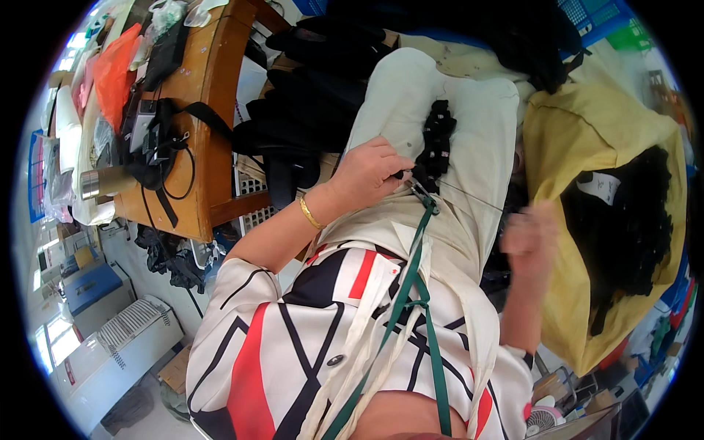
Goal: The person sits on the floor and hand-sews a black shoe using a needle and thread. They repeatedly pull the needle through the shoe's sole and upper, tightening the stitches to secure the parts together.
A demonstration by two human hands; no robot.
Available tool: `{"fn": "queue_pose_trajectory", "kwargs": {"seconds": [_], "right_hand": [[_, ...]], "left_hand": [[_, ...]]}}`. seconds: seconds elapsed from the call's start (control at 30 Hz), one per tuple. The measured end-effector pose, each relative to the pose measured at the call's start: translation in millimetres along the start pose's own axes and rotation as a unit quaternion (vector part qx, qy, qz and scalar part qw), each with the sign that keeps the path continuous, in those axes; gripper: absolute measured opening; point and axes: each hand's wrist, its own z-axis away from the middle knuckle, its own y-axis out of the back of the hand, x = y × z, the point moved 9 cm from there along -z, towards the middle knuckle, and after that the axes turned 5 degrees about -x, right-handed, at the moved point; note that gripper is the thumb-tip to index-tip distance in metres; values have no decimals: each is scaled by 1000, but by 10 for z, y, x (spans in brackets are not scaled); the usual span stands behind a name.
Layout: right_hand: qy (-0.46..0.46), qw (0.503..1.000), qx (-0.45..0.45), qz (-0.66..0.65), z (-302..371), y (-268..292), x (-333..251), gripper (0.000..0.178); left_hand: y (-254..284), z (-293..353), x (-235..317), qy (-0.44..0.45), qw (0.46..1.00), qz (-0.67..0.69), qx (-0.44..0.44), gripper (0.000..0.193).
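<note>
My left hand [372, 167] is closed in a pinch on a small black piece [403, 174] above my lap. From there a thin dark thread [469, 196] runs taut to my right hand [529, 229], which is blurred by motion and looks closed on the thread's end. A row of small black pieces [438, 139] lies on my light trousers, just beyond the left fingertips. Small metal snips [424, 195] hang on a green ribbon [408, 282] beside my left hand. Whether a needle is on the thread is too small to tell.
On the right stands a yellow fabric bag [568, 136] holding black items [623, 220]. Stacked black pieces [312, 95] lie beyond my left arm. A wooden table [213, 81] with a black strap [205, 117] and a metal cylinder [103, 182] is at the left.
</note>
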Motion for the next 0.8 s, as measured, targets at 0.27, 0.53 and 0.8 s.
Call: {"fn": "queue_pose_trajectory", "kwargs": {"seconds": [0.27, 0.53, 0.8], "right_hand": [[332, 823, 457, -61, 1878, 3997, -2092, 10], [341, 794, 414, 285, 1743, 3871, -1751, 22], [39, 910, -128, 392, -245, -294, 704, 27]], "left_hand": [[273, 147, -156, -20, 993, -86, 76, 19], [98, 156, -300, 61, 993, 45, 87, 10], [-462, 248, -238, 262, 882, 390, -23, 18]]}}
